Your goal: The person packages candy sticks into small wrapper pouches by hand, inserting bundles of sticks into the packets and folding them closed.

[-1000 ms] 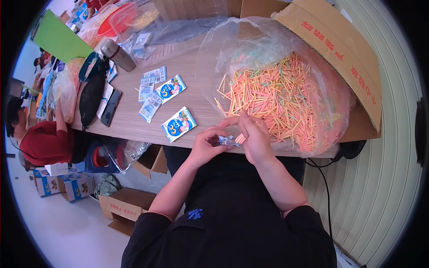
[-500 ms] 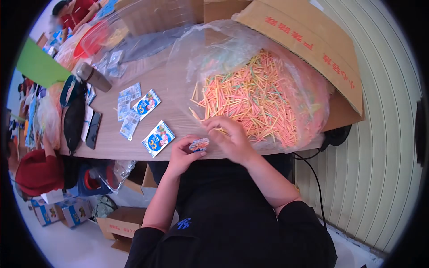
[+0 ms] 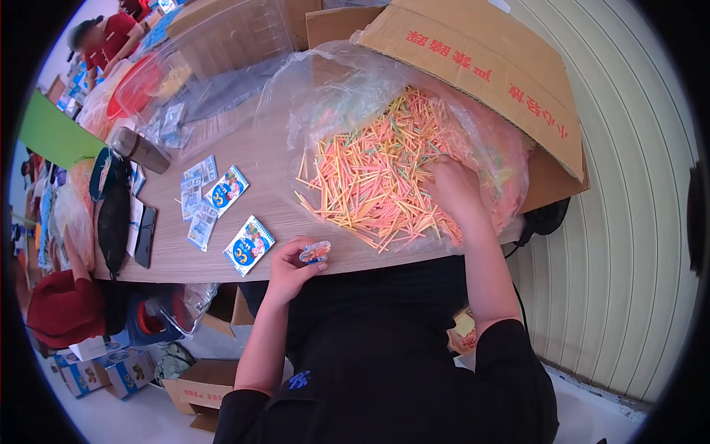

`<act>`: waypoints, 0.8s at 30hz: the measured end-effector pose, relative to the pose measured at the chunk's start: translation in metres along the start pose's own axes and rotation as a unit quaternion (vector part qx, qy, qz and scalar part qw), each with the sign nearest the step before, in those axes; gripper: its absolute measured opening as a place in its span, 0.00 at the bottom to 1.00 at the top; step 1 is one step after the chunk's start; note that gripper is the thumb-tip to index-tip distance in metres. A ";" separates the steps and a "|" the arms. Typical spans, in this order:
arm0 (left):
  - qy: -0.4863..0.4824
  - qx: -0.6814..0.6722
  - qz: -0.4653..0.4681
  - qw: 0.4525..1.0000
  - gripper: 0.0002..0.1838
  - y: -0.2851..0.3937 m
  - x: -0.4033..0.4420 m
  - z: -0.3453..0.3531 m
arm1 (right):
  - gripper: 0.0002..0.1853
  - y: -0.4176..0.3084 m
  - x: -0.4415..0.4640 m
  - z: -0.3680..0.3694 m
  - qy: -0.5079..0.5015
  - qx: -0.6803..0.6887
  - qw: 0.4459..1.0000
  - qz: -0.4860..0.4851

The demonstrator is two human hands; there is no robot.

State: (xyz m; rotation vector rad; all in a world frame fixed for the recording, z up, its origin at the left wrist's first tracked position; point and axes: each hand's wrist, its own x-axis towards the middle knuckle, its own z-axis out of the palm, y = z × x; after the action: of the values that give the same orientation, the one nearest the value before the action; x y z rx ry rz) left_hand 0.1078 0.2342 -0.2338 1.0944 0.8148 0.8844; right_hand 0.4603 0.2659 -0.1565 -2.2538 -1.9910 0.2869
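Observation:
My left hand [image 3: 290, 268] is closed around a small packet [image 3: 316, 252] near the table's front edge. The packet's open end faces up and shows pinkish-orange contents. My right hand [image 3: 452, 186] reaches into a big heap of thin pink, yellow and green sticks [image 3: 370, 185], on its right side. Its fingertips are hidden, so whether they grip any sticks cannot be seen. The heap lies in a clear plastic bag [image 3: 296, 96] that spreads from a tipped cardboard box [image 3: 488, 59]. Left of my left hand lies a blue and white printed packet [image 3: 249, 245].
Another printed packet [image 3: 226, 190] lies farther left beside several pale blue sachets [image 3: 201, 226]. A phone [image 3: 146, 237], a dark pouch [image 3: 113, 226] and a steel flask [image 3: 140, 149] line the left side. A clear plastic bin [image 3: 214, 66] stands behind. People in red sit at left.
My right hand has moved away from the packet, to the right and farther into the heap of sticks. My left hand still holds the packet. The whole view has shifted slightly.

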 end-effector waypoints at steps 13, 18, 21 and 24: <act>-0.001 -0.011 -0.004 1.000 0.20 -0.002 0.000 -0.001 | 0.11 0.018 0.009 0.013 0.049 0.041 0.996 -0.060; 0.000 -0.022 -0.004 1.000 0.20 0.000 0.000 0.001 | 0.14 0.021 0.012 0.006 0.098 0.202 0.971 -0.086; -0.004 -0.010 -0.005 1.000 0.20 -0.002 0.001 -0.001 | 0.16 0.023 0.013 0.008 0.089 0.280 0.955 -0.043; -0.005 -0.012 -0.010 1.000 0.21 -0.002 0.001 -0.001 | 0.19 0.026 0.019 0.016 0.062 0.350 0.934 0.012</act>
State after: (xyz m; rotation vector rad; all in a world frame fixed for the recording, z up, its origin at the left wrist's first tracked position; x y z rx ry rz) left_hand 0.1080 0.2353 -0.2356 1.0688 0.8031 0.8692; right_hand 0.4843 0.2804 -0.1790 -1.7781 -1.4685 0.7073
